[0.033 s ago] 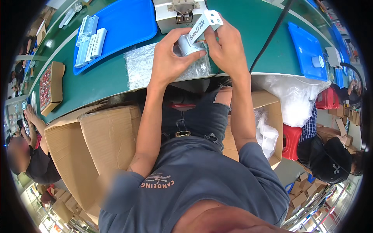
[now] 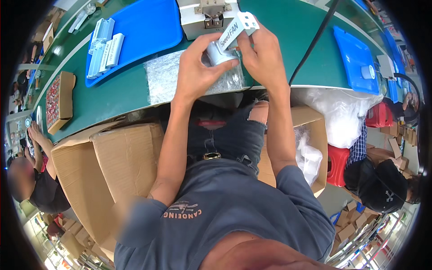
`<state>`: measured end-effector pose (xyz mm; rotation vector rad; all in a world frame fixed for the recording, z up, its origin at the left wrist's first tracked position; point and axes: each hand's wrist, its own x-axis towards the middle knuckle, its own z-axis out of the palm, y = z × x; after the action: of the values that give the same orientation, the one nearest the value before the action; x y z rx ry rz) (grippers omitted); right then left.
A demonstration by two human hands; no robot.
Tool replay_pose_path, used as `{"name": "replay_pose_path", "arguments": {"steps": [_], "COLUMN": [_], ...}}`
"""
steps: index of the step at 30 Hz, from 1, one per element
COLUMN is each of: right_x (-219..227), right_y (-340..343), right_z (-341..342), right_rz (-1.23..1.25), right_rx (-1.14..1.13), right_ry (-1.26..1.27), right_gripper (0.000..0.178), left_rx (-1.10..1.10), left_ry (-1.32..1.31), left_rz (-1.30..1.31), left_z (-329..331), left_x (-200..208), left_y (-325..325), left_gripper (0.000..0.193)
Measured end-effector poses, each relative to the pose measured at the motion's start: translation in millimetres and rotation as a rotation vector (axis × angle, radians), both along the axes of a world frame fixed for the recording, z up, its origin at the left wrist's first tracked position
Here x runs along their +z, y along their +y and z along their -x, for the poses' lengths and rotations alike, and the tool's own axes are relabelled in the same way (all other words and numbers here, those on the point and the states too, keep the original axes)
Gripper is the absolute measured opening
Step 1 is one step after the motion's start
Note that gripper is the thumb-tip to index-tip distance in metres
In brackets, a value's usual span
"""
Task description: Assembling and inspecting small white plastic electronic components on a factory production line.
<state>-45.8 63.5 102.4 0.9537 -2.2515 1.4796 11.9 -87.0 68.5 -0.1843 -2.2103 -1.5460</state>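
Observation:
Between my two hands, above the near edge of the green table, is a white plastic fan part (image 2: 230, 35) with a round cup-shaped base and a flat lettered arm that slants up to the right. My left hand (image 2: 196, 67) curls its thumb and fingers around the round base. The fingers of my right hand (image 2: 264, 58) close on the arm near its upper end, which has small square holes. Beneath my hands lies a sheet of clear bubble wrap (image 2: 163, 77). Just beyond them stands a light-coloured fixture with a metal clamp (image 2: 213, 20).
A blue tray (image 2: 150, 27) at left holds several similar white parts (image 2: 100, 58). A carton of small red pieces (image 2: 66, 101) sits farther left. Another blue tray (image 2: 353, 54) and a black cable (image 2: 310, 47) are at right. Open cardboard boxes (image 2: 74, 180) flank my legs; other people sit on both sides.

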Motion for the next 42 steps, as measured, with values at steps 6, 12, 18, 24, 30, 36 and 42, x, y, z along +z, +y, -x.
{"name": "replay_pose_path", "arguments": {"steps": [6, 12, 18, 24, 30, 36, 42], "right_x": [-28.1, -18.2, -32.9, -55.5, -46.3, -36.1, -41.0], "right_y": [9.5, 3.6, 29.5, 13.6, 24.0, 15.2, 3.8], "right_z": [10.1, -17.0, -18.8, -13.1, -14.2, -22.3, -34.0], "right_rz": [-0.131, -0.161, 0.114, 0.126, 0.022, 0.021, -0.028], "right_rx": [-0.102, -0.207, 0.011, 0.09, -0.016, -0.016, -0.138], "right_ry": [-0.018, 0.069, -0.282, -0.319, -0.277, -0.194, 0.067], "right_gripper": [0.023, 0.026, 0.038, 0.037, 0.032, 0.034, 0.025], "left_rx": [0.012, 0.018, -0.259, -0.337, 0.157, 0.411, 0.608], "left_ry": [0.027, -0.056, -0.106, 0.033, 0.371, 0.196, -0.285], "left_rz": [0.16, -0.054, -0.51, -1.088, -0.952, -0.614, -0.233], "left_z": [5.3, -1.7, 2.8, -20.6, 27.2, 112.1, 218.0], "left_x": [-2.7, -16.6, -19.4, 11.7, 74.7, 91.8, 56.1], "left_y": [6.4, -3.5, -1.1, -65.3, -122.1, -212.9, -294.1], "left_gripper": [0.06, 0.055, 0.058, 0.059, 0.043, 0.054, 0.056]}}
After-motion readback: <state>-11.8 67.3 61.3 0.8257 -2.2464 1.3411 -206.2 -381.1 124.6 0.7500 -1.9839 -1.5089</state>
